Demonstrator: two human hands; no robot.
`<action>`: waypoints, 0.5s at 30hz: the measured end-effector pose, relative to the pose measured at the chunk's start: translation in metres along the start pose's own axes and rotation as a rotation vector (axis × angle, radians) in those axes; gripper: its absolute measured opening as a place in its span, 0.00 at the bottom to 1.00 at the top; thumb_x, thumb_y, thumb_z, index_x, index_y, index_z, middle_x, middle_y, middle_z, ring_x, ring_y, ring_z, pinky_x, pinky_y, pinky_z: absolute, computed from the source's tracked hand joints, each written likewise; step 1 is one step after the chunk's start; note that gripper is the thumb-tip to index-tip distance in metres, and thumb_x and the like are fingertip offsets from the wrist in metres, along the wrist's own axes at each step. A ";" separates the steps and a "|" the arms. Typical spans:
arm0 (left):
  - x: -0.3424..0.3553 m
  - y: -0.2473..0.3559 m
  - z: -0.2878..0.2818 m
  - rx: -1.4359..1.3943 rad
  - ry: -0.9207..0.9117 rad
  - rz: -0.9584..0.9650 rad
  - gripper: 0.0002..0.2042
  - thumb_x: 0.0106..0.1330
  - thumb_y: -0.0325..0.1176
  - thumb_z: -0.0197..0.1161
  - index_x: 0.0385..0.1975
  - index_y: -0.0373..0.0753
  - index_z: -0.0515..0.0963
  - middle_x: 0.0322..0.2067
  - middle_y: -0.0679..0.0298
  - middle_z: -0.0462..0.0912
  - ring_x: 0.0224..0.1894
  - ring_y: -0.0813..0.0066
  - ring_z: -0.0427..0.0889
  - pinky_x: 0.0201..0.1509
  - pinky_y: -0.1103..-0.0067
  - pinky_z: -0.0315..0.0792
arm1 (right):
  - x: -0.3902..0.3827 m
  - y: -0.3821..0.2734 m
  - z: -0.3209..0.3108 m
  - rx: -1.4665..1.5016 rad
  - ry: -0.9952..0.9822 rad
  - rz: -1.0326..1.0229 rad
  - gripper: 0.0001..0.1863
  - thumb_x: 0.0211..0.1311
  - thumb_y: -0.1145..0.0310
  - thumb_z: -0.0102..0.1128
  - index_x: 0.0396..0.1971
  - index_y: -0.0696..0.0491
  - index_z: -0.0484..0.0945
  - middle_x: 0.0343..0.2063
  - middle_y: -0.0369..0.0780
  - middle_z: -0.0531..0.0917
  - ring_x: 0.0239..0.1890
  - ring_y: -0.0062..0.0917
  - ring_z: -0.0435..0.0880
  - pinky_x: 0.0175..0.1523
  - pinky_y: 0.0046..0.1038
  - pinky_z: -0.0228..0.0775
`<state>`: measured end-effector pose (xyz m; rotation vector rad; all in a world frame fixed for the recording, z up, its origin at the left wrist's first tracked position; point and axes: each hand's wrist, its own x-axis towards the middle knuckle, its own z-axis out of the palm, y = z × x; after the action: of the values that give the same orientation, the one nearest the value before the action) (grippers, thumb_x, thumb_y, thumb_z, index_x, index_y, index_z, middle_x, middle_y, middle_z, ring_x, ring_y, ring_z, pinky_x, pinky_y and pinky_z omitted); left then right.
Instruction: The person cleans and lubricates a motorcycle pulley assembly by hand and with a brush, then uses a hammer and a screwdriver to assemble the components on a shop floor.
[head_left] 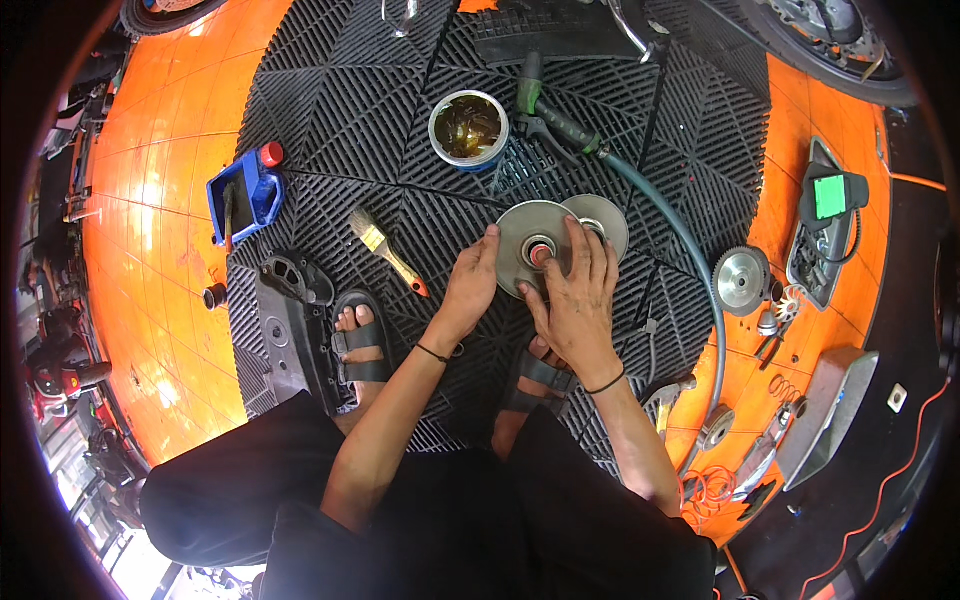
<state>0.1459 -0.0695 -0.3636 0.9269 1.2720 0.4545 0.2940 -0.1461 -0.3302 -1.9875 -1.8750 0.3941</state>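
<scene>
A round metal pulley disc point(521, 223) with a reddish centre hub is between my two hands, over the black mat. My left hand point(468, 294) grips its left rim, fingers mostly hidden beneath. Across its right side lies my right hand point(577, 302), thumb at the lower rim and a fingertip at the hub. A second metal disc point(614, 214) shows behind the first, partly covered by it and by my right fingers. Whether the two discs are joined I cannot tell. To the left, a paintbrush point(390, 252) with a wooden, red-tipped handle lies on the mat.
Ahead stands a tub point(470, 98) of dark liquid beside a spray gun point(545, 110) with a hose point(680, 225). A blue container point(262, 195) and black cover point(290, 330) lie left. Gear wheel point(741, 280), tray point(826, 240) and hammer point(668, 392) are right.
</scene>
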 end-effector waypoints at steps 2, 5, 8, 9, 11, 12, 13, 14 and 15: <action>-0.002 0.001 -0.001 -0.030 -0.015 -0.010 0.32 0.82 0.55 0.41 0.54 0.27 0.79 0.46 0.57 0.85 0.49 0.75 0.80 0.60 0.77 0.70 | 0.000 -0.001 0.001 -0.053 -0.020 -0.003 0.27 0.58 0.56 0.70 0.54 0.55 0.79 0.71 0.53 0.62 0.72 0.50 0.60 0.76 0.58 0.47; -0.001 -0.003 -0.003 -0.041 -0.021 -0.010 0.32 0.82 0.55 0.41 0.54 0.26 0.79 0.46 0.57 0.85 0.49 0.75 0.79 0.60 0.78 0.70 | -0.001 -0.002 0.004 -0.077 -0.046 -0.006 0.28 0.59 0.55 0.69 0.55 0.55 0.79 0.71 0.53 0.62 0.73 0.50 0.59 0.76 0.58 0.47; -0.001 -0.004 -0.005 -0.027 -0.033 -0.012 0.32 0.82 0.55 0.42 0.54 0.27 0.79 0.46 0.58 0.85 0.49 0.75 0.79 0.59 0.78 0.70 | 0.001 -0.004 0.005 -0.079 -0.056 0.006 0.28 0.59 0.54 0.68 0.55 0.56 0.79 0.71 0.53 0.62 0.74 0.50 0.57 0.76 0.58 0.46; -0.001 -0.003 -0.006 -0.019 -0.041 -0.014 0.32 0.82 0.55 0.42 0.54 0.27 0.79 0.46 0.58 0.85 0.49 0.75 0.79 0.59 0.79 0.70 | 0.003 -0.004 0.005 -0.073 -0.055 0.011 0.28 0.58 0.54 0.69 0.54 0.55 0.79 0.72 0.53 0.62 0.74 0.50 0.57 0.76 0.58 0.45; -0.001 -0.005 -0.005 -0.058 -0.046 0.009 0.31 0.82 0.54 0.42 0.54 0.27 0.79 0.46 0.59 0.85 0.49 0.76 0.79 0.58 0.79 0.70 | 0.006 -0.006 0.005 -0.059 -0.045 0.031 0.27 0.57 0.55 0.70 0.53 0.53 0.80 0.72 0.52 0.61 0.74 0.51 0.57 0.76 0.58 0.43; -0.001 -0.006 -0.005 -0.075 -0.052 0.020 0.31 0.82 0.54 0.42 0.53 0.27 0.79 0.45 0.60 0.85 0.48 0.76 0.79 0.58 0.79 0.70 | 0.007 -0.007 0.007 -0.063 -0.043 0.029 0.26 0.57 0.54 0.70 0.53 0.53 0.81 0.73 0.52 0.61 0.74 0.51 0.56 0.77 0.58 0.43; 0.001 -0.008 -0.004 -0.088 -0.047 0.020 0.30 0.83 0.54 0.42 0.53 0.28 0.80 0.45 0.60 0.85 0.48 0.77 0.79 0.58 0.79 0.70 | 0.007 -0.007 0.010 -0.068 -0.039 0.030 0.26 0.58 0.54 0.70 0.52 0.53 0.81 0.73 0.52 0.60 0.75 0.50 0.56 0.77 0.58 0.42; 0.002 -0.010 -0.005 -0.099 -0.043 0.020 0.30 0.83 0.53 0.42 0.53 0.28 0.80 0.45 0.60 0.85 0.48 0.77 0.79 0.58 0.80 0.70 | 0.007 -0.007 0.012 -0.073 -0.034 0.032 0.25 0.58 0.53 0.70 0.51 0.53 0.82 0.73 0.52 0.60 0.75 0.50 0.55 0.77 0.58 0.41; 0.003 -0.012 -0.006 -0.109 -0.041 0.020 0.30 0.83 0.53 0.43 0.53 0.28 0.80 0.45 0.60 0.85 0.48 0.77 0.79 0.58 0.80 0.70 | 0.007 -0.007 0.012 -0.069 -0.033 0.036 0.26 0.59 0.53 0.69 0.51 0.54 0.82 0.74 0.52 0.59 0.76 0.50 0.55 0.77 0.58 0.42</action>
<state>0.1386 -0.0720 -0.3753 0.8543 1.1897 0.5129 0.2829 -0.1377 -0.3378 -2.0748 -1.8990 0.3796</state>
